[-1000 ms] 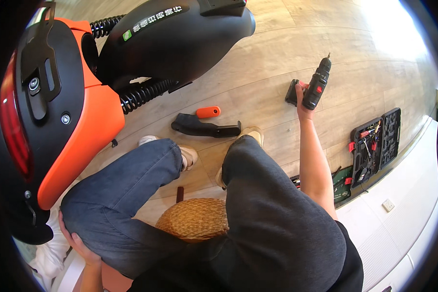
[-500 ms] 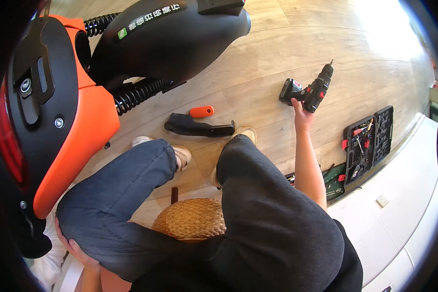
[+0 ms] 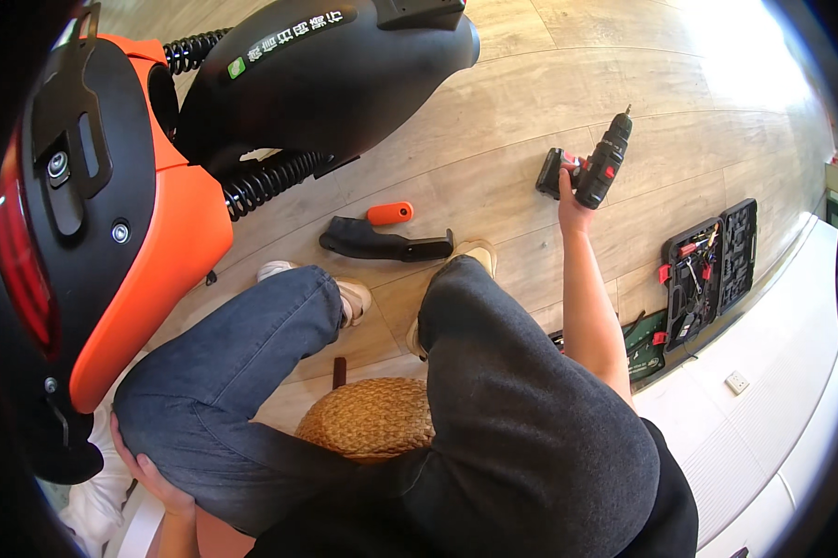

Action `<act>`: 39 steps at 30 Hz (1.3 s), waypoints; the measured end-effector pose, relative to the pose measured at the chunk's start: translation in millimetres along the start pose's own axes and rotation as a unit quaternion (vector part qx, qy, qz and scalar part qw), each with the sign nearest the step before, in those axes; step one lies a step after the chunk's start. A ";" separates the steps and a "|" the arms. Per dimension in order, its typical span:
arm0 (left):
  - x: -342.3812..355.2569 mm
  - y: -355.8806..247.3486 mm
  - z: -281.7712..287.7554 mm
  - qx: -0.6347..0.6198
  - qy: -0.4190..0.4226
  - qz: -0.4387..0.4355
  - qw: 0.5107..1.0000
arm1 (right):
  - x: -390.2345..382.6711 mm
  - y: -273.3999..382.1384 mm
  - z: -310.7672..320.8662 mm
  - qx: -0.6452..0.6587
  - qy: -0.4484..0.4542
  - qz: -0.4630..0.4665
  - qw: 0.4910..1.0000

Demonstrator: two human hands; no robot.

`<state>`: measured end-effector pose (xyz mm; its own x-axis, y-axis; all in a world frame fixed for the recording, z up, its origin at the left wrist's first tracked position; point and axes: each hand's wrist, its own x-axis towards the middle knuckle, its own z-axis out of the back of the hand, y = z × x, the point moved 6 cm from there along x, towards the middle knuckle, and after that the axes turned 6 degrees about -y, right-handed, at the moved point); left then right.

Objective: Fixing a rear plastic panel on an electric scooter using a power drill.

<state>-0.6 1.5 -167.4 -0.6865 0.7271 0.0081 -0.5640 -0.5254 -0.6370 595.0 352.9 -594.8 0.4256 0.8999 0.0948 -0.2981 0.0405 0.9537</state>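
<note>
My right hand [image 3: 575, 206] is wrapped round the handle of a black cordless drill [image 3: 607, 160] with red details. The drill's bit points up and away, and its battery is to the left of my fingers. My left hand [image 3: 155, 479] lies against the side of my left thigh, fingers stretched out along the jeans, holding nothing. At the left stands a scooter-like vehicle with an orange and black body panel [image 3: 163, 270], a black wheel guard [image 3: 317, 84] and black coil springs. On the floor ahead of my feet lie a black curved bracket [image 3: 372, 244] and a small orange cover [image 3: 390, 213].
An opened black tool case [image 3: 693, 279] lies on the right by the white wall, beside a green bag [image 3: 644, 349]. A woven stool [image 3: 368, 417] stands between my legs. White cloth [image 3: 95, 498] is at the lower left, under the vehicle.
The drill has turned slightly in my right hand's hold and shifted a little left and up. My left hand stays on the thigh. The whole view has shifted slightly.
</note>
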 end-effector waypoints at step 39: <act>21.4 81.0 -384.3 0.089 0.385 0.206 0.895 | -187.4 37.1 -130.0 -0.360 0.519 0.210 0.746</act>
<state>115.4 144.4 -515.0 -0.3720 0.5084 -0.7767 -0.4469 -0.8314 -0.3302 393.1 242.1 -614.2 -0.6146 0.7349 -0.2866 -0.7598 -0.4537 0.4658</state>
